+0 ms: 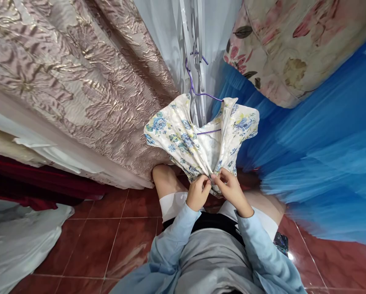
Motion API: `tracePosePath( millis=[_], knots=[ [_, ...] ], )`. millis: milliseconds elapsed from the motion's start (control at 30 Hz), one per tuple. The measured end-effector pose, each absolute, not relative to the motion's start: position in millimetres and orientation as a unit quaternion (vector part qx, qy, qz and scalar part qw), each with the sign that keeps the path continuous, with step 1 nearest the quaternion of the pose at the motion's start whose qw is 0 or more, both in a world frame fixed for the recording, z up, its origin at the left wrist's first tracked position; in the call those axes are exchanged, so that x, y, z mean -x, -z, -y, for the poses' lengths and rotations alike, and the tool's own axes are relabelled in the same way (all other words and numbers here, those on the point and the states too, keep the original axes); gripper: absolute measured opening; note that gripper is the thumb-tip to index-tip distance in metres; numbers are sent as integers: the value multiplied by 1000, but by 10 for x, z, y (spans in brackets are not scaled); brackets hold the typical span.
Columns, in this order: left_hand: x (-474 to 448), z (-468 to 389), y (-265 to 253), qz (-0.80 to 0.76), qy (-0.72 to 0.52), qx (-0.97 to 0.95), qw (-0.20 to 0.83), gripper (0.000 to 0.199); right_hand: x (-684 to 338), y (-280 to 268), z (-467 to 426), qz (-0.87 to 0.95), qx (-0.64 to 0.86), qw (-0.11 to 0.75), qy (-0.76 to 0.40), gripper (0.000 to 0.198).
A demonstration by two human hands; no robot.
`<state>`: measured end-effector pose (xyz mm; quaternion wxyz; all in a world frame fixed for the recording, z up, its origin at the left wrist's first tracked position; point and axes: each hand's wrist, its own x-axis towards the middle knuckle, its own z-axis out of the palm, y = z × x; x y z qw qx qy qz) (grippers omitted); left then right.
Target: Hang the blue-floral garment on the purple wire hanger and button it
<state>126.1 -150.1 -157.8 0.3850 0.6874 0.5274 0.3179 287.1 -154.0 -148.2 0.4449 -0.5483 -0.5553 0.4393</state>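
between the person's bent legs, a floral top (186,139) sits on a purple hanger (212,96), its long axis running from the shoulders, which point away, down toward the lap. the top's open front makes a narrow v, and the point of that v comes right to the fingers, so nearly all the cloth lies ahead of them. neither hand is clearly nearer: the left hand (198,192) is on one edge of the front and the right hand (232,191) on the other, fingertips almost meeting. each seems to have thumb and forefinger closed in a light pinch on the cloth, the other fingers curled loosely. from where i stand, i can't tell whether a button or hook is caught between them.

up top, the hanger's hook reaches the white metal bars (184,24); whether it's actually hooked there, i can't say. i make out no container. a pink textured gown (109,69) crowds in on the left, blue tulle (318,163) on the right, both above the red tiled floor (134,228).
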Motion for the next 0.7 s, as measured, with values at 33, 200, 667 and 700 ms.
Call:
tracePosePath(
  millis=[33,200,667,700],
  knots=[
    [-1260,1506,1589,-530,-319,-672,407,23,-2873,1497,1548,553,534,454,-450,19],
    [-1306,1493,1641,-519,-356,-570,529,34,-2922,1592,1605,602,533,398,-442,11],
    [-1380,1567,1431,-499,-410,-463,607,37,-2788,1722,1629,606,517,496,-347,7],
    [-1378,1572,1403,-498,-411,-467,605,35,-2786,1720,1634,608,511,499,-347,8]
  ],
)
